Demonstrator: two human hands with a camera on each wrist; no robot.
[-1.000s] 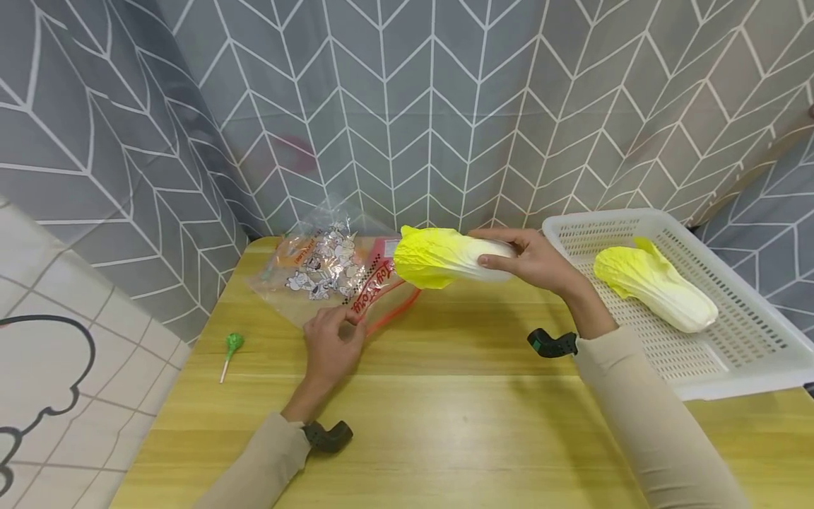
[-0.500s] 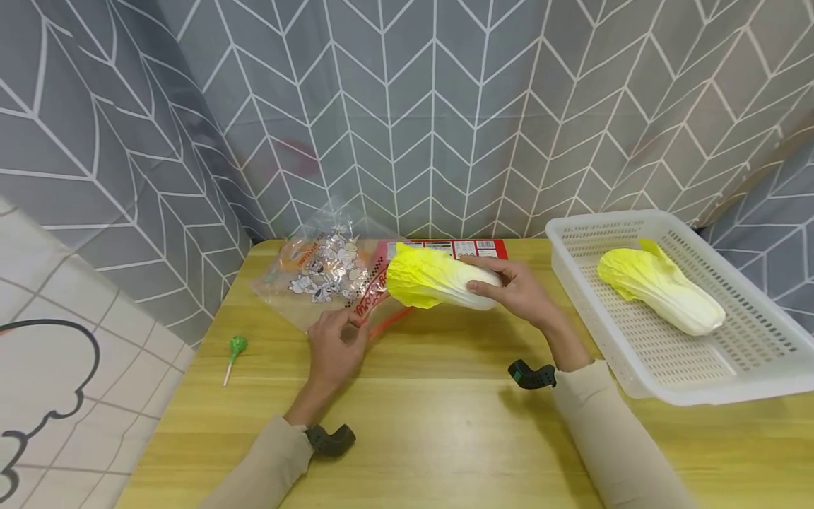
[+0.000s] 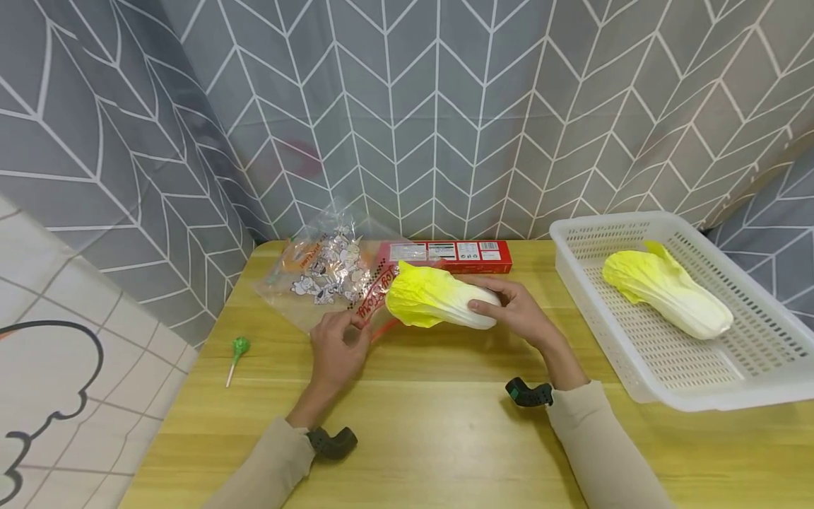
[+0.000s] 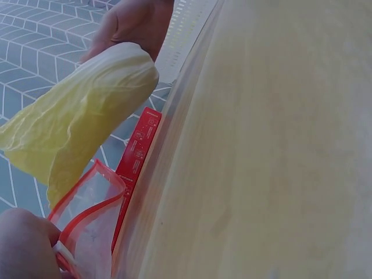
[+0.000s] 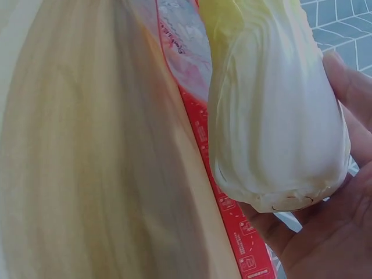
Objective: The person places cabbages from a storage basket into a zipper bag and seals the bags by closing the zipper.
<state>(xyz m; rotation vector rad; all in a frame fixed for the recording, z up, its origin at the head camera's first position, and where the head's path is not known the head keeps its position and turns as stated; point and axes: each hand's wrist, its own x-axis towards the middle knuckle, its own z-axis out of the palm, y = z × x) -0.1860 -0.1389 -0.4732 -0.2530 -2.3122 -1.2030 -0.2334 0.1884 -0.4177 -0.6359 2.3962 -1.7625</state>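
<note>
Right hand fingers hold cabbage by white base; long axis lies level, leaf tip toward bag mouth, pinched by left hand fingers.

No legible text on the bag (red lettering blurred) or red box

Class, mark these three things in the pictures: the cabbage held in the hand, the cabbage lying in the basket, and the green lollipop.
held cabbage [image 3: 439, 305], head view, on its pale middle.
basket cabbage [image 3: 668, 298], head view, on its middle.
green lollipop [image 3: 239, 346], head view, on its green head.
</note>
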